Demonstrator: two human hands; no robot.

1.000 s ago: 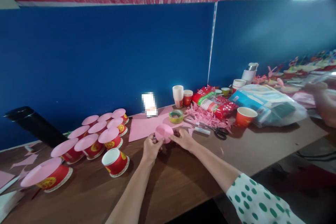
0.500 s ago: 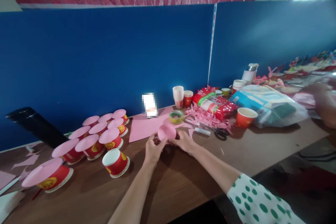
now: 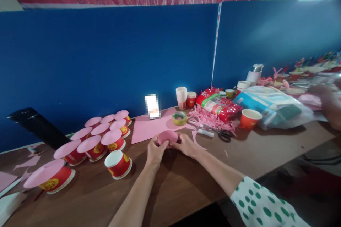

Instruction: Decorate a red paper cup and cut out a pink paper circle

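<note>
Between my two hands is a round pink paper disc (image 3: 168, 136), its near edge pinched by both. My left hand (image 3: 155, 152) grips its left side with the thumb on top. On the other side my right hand (image 3: 186, 144) closes on the right edge, fingers partly behind the paper. To the left stands a red paper cup (image 3: 117, 165) with an uncovered white top. Beyond it are several red cups with shallow pink paper cones on them, such as this pink cone (image 3: 112, 136). A pink paper sheet (image 3: 144, 131) lies just behind my hands.
A roll of tape (image 3: 179, 118), a glue stick (image 3: 205, 133) and scissors (image 3: 224, 134) lie to the right, near pink paper scraps (image 3: 210, 120). Farther right are an orange cup (image 3: 250, 118) and a plastic bag (image 3: 285, 111). Another person's hand (image 3: 330, 106) is at the right edge.
The pink disc has tilted flatter and its near edge now curves up between my thumbs. My hands stay in nearly the same spot.
</note>
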